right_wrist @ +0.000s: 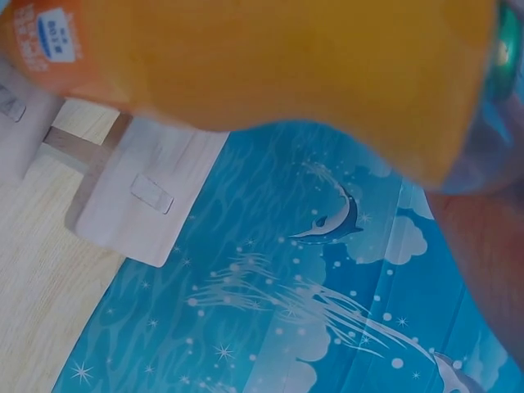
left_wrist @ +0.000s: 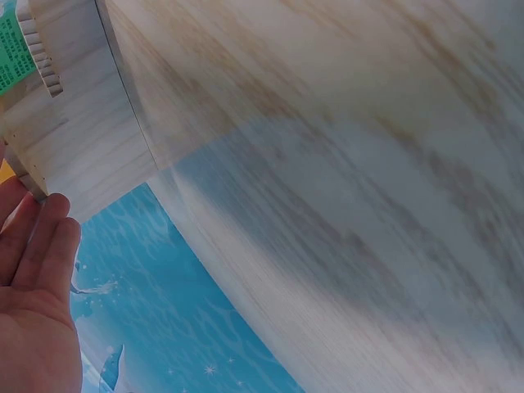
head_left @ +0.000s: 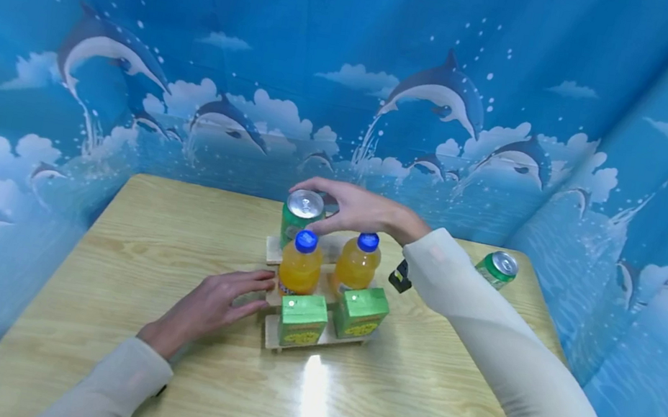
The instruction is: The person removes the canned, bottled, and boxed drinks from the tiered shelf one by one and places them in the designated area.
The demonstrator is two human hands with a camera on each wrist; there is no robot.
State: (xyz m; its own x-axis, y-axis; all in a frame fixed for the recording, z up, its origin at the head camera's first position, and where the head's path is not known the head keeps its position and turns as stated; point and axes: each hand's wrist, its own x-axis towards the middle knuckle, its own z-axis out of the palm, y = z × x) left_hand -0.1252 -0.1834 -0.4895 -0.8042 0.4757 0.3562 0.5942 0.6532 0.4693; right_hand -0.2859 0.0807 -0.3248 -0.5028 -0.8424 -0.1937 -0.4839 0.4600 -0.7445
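In the head view my right hand [head_left: 366,210] grips a green drink can [head_left: 294,224] near its silver top, thumb on the near side. The can is upright at the back left of a tiered wooden rack [head_left: 272,250]. My left hand [head_left: 207,305] has its fingers extended to the rack's left side; in the left wrist view its fingertips touch the rack's edge [left_wrist: 37,184]. Two orange drink bottles with blue caps, left [head_left: 300,269] and right [head_left: 358,263], stand on the middle tier. On the front tier sit two green juice boxes, left [head_left: 303,322] and right [head_left: 362,313].
A second green can [head_left: 498,267] stands at the table's back right, partly behind my right sleeve [head_left: 484,334]. A small black device [head_left: 400,277] shows under that sleeve. The wooden table [head_left: 125,241] backs onto a blue dolphin curtain [head_left: 306,51].
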